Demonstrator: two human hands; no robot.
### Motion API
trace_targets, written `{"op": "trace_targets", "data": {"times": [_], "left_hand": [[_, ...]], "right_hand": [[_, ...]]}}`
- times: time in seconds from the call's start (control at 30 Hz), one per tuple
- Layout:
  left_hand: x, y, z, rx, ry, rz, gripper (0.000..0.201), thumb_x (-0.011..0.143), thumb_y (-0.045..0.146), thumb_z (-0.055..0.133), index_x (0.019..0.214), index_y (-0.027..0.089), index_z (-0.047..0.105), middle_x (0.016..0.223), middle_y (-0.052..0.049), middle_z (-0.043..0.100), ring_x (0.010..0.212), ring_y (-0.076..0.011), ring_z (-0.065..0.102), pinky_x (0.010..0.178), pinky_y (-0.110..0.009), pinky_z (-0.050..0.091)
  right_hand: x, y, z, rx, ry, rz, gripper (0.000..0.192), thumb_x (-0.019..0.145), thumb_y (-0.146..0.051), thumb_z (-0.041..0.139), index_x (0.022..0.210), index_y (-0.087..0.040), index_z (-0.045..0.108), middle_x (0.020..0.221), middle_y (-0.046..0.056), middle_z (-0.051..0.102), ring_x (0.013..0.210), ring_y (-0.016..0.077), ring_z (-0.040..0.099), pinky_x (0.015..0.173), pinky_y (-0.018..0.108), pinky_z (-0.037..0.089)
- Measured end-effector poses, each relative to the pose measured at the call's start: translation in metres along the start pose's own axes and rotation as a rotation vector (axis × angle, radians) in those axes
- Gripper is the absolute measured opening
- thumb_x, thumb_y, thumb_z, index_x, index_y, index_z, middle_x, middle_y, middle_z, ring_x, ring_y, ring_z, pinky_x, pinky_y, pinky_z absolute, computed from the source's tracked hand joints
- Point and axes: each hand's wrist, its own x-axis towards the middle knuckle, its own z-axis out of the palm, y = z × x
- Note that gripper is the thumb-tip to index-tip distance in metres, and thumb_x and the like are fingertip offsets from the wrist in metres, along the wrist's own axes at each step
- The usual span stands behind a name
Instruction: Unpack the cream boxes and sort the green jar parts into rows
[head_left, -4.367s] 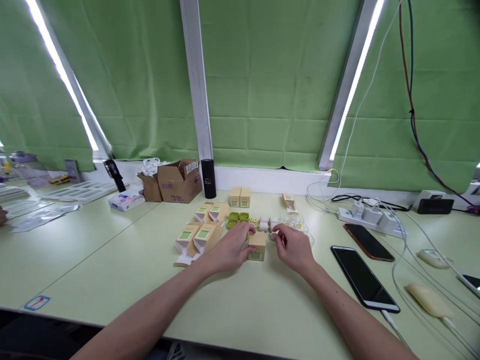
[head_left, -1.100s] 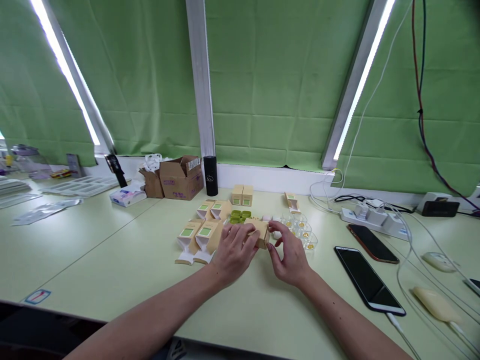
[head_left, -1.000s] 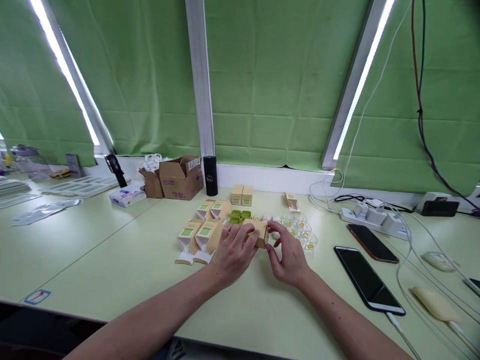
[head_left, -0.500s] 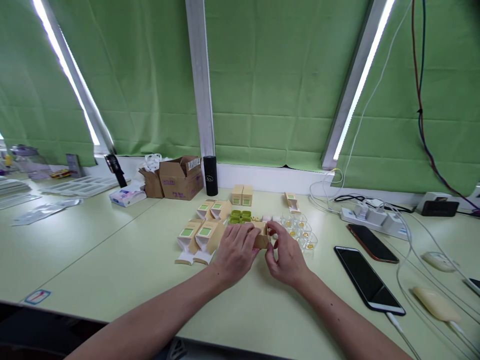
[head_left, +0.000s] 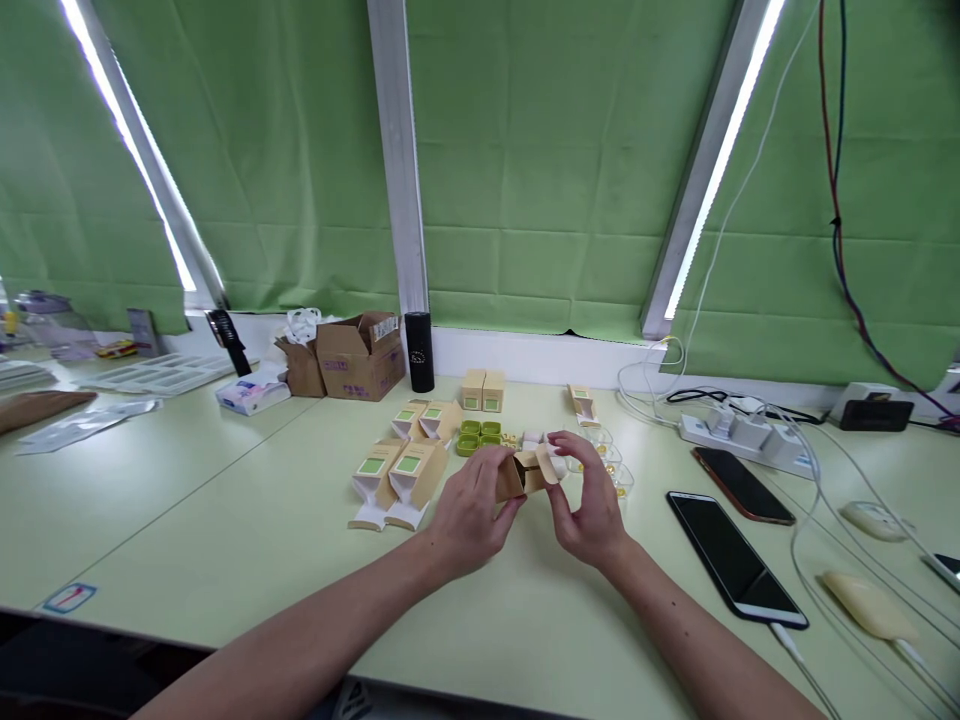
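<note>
**Here, a small carton held over the bench by both hands**

Nearest the front edge of the bench (head_left: 225, 520), the two forearms reached in toward the middle. The left hand (head_left: 471, 510) had its grip pinched on the small kraft carton (head_left: 517, 473), holding it lifted just above the bench, tilted. The right hand (head_left: 592, 500) had its grip curled, fingertips pinching the carton's open end flap (head_left: 550, 463). Just left of the hands lay open cartons with green labels (head_left: 397, 470). Beyond the hands sat green trays (head_left: 477, 434) and clear cups with yellow centres (head_left: 611, 455). Toward the right edge lay two phones (head_left: 731, 560). Farther back, near the rear edge, stood two closed cartons (head_left: 481, 390), a black cylinder (head_left: 419, 352) and a brown shipping box (head_left: 358, 356).
</note>
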Motion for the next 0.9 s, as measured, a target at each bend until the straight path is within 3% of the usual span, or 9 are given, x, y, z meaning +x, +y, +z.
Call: {"op": "trace_targets", "data": {"times": [0.1,0.23,0.43,0.57,0.7,0.9], "left_hand": [[0.000,0.002,-0.001,-0.042,-0.026,0.008,0.045,0.094,0.024,0.062,0.135,0.023,0.043,0.125,-0.014,0.064,0.116,-0.0289,0.064,0.090,-0.045,0.058],[0.001,0.003,-0.002,-0.052,-0.120,-0.014,0.038,0.094,0.025,0.060,0.130,0.025,0.047,0.127,-0.012,0.065,0.115,-0.0283,0.064,0.089,-0.044,0.058],[0.001,0.000,0.000,-0.081,-0.241,-0.053,0.046,0.092,0.023,0.062,0.135,0.028,0.047,0.129,-0.009,0.066,0.116,-0.0277,0.065,0.096,-0.046,0.057],[0.000,-0.003,0.002,-0.067,-0.257,-0.081,0.053,0.092,0.026,0.062,0.142,0.026,0.046,0.134,-0.011,0.065,0.120,-0.0293,0.065,0.100,-0.049,0.056],[-0.002,-0.006,0.004,-0.035,-0.241,-0.107,0.059,0.093,0.029,0.064,0.148,0.022,0.043,0.140,-0.014,0.063,0.124,-0.0318,0.064,0.104,-0.053,0.054],[-0.002,-0.007,0.004,-0.033,-0.232,-0.093,0.066,0.093,0.028,0.066,0.152,0.019,0.040,0.140,-0.017,0.063,0.127,-0.0328,0.062,0.107,-0.055,0.051]], "right_hand": [[0.007,-0.004,-0.002,0.004,0.018,-0.126,0.061,0.088,-0.003,0.054,0.145,-0.024,0.045,0.134,0.016,0.061,0.129,0.0321,0.060,0.103,0.059,0.055],[0.009,-0.003,-0.002,-0.035,0.051,-0.206,0.063,0.086,0.003,0.049,0.143,-0.024,0.048,0.131,0.015,0.065,0.125,0.0305,0.063,0.100,0.058,0.057],[0.003,0.011,-0.001,-0.129,0.003,-0.253,0.059,0.083,0.003,0.046,0.136,-0.021,0.056,0.113,0.013,0.073,0.108,0.0280,0.070,0.094,0.051,0.060],[0.002,0.018,-0.002,-0.175,-0.059,-0.200,0.055,0.081,0.003,0.044,0.129,-0.021,0.058,0.103,0.010,0.074,0.096,0.0263,0.070,0.083,0.045,0.060],[0.001,0.022,-0.004,-0.225,-0.119,-0.056,0.049,0.079,0.002,0.044,0.117,-0.022,0.059,0.093,0.006,0.073,0.084,0.0244,0.067,0.074,0.041,0.055],[-0.005,0.018,-0.001,-0.175,-0.195,0.061,0.033,0.088,-0.006,0.050,0.114,-0.023,0.060,0.083,0.004,0.070,0.077,0.0230,0.064,0.070,0.038,0.051]]}}
